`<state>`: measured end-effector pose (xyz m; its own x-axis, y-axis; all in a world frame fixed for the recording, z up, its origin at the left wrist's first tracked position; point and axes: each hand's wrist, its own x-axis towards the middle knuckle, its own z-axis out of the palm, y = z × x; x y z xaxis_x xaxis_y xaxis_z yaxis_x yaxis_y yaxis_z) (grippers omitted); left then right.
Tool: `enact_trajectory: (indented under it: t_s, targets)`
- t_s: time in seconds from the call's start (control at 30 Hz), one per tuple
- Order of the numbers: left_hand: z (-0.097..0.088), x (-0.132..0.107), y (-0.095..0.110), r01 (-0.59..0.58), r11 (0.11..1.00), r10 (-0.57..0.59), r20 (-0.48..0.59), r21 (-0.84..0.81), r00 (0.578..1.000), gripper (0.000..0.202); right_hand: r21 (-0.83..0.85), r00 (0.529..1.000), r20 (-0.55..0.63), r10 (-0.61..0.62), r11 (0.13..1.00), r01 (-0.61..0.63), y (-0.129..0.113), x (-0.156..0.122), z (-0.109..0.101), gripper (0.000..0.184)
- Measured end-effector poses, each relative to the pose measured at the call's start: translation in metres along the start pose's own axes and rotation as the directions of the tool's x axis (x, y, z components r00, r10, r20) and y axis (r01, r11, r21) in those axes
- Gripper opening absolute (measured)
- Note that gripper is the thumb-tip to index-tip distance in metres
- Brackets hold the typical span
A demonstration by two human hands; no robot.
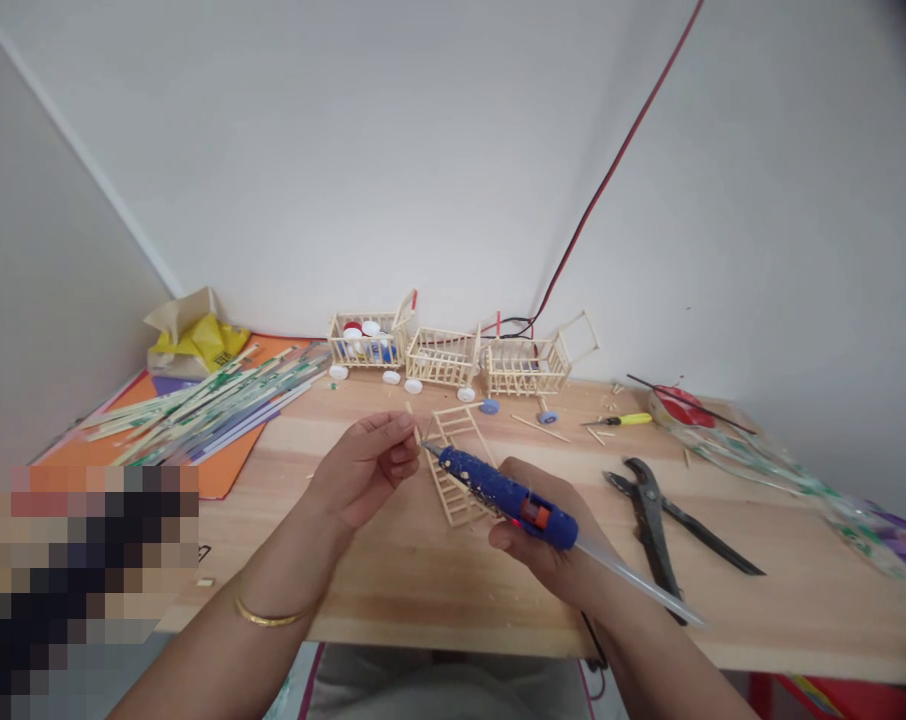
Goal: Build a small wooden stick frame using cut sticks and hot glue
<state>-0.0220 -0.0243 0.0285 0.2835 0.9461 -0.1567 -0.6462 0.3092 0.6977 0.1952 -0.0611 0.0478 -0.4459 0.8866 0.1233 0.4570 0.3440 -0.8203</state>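
Observation:
My right hand is closed around a blue glue gun, its nozzle pointing left toward my left hand. My left hand pinches a short thin wooden stick right at the nozzle tip. Under both hands a small ladder-like wooden stick frame lies flat on the wooden table. A clear glue stick sticks out of the gun's back.
Three small stick carts with bottle-cap wheels stand at the back. A pile of wrapped sticks lies left on orange paper. Black pliers, a yellow screwdriver and plastic wrappers lie right. A red-black cable runs up the wall.

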Motion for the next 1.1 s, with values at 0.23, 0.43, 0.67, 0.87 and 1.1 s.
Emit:
enact_trajectory:
  t_s: [0.23,0.43,0.67,0.87,1.1]
  targets:
    - [0.001,0.000,0.000,-0.009,1.000,0.009,0.011,-0.004,1.000,0.021,-0.030,1.000,0.000,-0.008,1.000,0.008,0.000,0.000,0.000,0.042]
    - [-0.001,0.001,0.000,-0.013,1.000,0.013,0.015,-0.013,1.000,0.021,-0.061,1.000,-0.007,0.000,0.998,0.000,-0.003,0.000,-0.001,0.043]
    - [0.003,-0.001,0.001,0.003,1.000,-0.004,0.036,0.017,0.999,0.024,-0.073,1.000,-0.014,0.008,0.997,-0.009,-0.001,0.000,-0.001,0.043]
    - [0.008,-0.004,0.006,0.016,0.999,-0.020,0.101,0.041,0.995,0.027,-0.293,0.986,-0.157,0.055,0.951,-0.100,0.003,0.002,-0.014,0.036]
    - [0.004,-0.003,0.004,-0.002,0.997,-0.004,0.083,0.078,0.997,0.031,-0.627,0.926,-0.335,0.177,0.692,-0.359,0.080,-0.013,-0.043,0.029]
